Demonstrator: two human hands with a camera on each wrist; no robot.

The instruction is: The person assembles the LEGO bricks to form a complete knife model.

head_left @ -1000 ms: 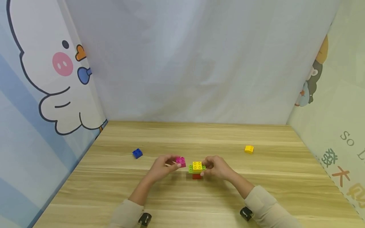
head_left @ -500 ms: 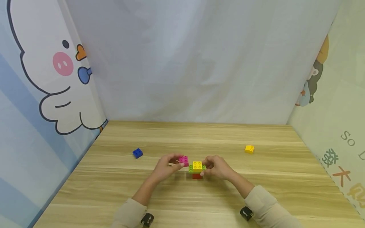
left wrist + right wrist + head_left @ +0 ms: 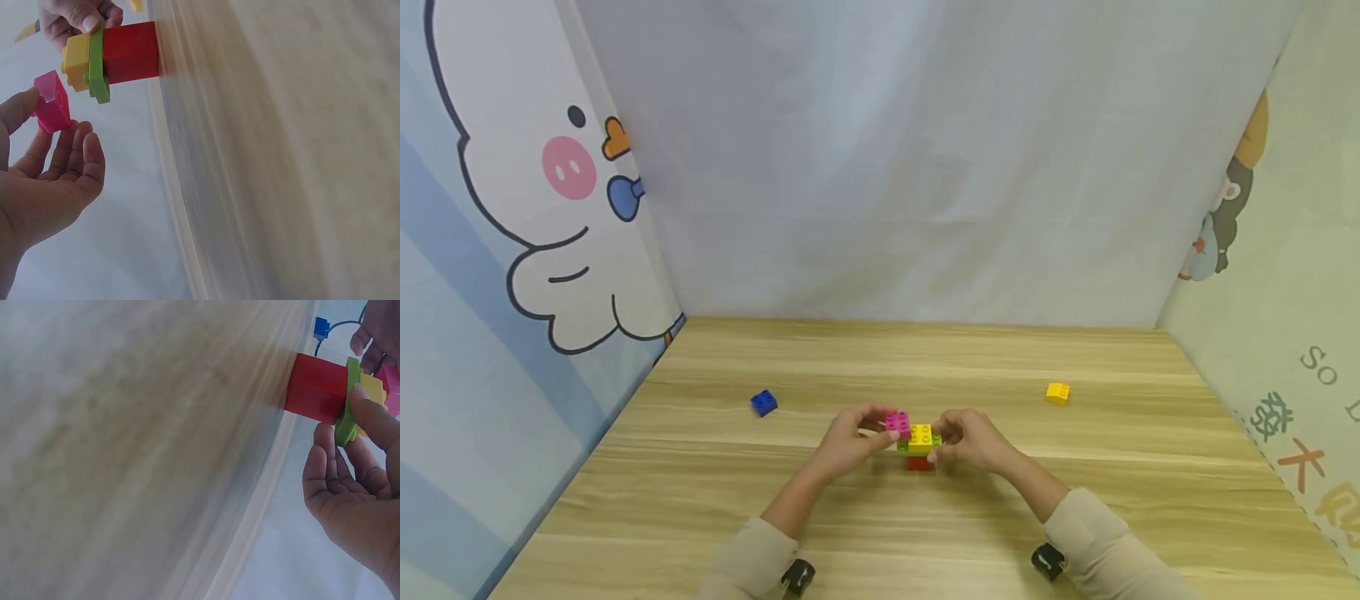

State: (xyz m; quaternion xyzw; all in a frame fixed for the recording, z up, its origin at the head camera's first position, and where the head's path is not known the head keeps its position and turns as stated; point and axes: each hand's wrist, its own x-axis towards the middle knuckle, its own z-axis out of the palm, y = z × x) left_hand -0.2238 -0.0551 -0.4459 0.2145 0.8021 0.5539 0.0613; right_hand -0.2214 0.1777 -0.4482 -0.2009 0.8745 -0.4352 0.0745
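Observation:
Between thumb and fingers my left hand [image 3: 848,442] pinches a pink building brick [image 3: 898,423]. In the left wrist view that pink brick [image 3: 52,103] is tilted and apart from the stack, above its free green end. The stack has a red block [image 3: 317,387] on the table, a flat green brick [image 3: 348,403] across it and a yellow brick [image 3: 921,437] on top. My right hand [image 3: 976,442] pinches the stack at the green and yellow bricks from the right; its thumb [image 3: 372,415] shows on them in the right wrist view.
A blue brick [image 3: 763,403] lies on the wooden table [image 3: 865,533] at the left. Farther right and back lies a small yellow sloped brick [image 3: 1057,393]. A pale curtain [image 3: 895,208] hangs behind the table, with printed panels at both sides.
My left hand has moved right with the pink brick, from beside the stack to above its left end. The right hand and the stack have stayed in place.

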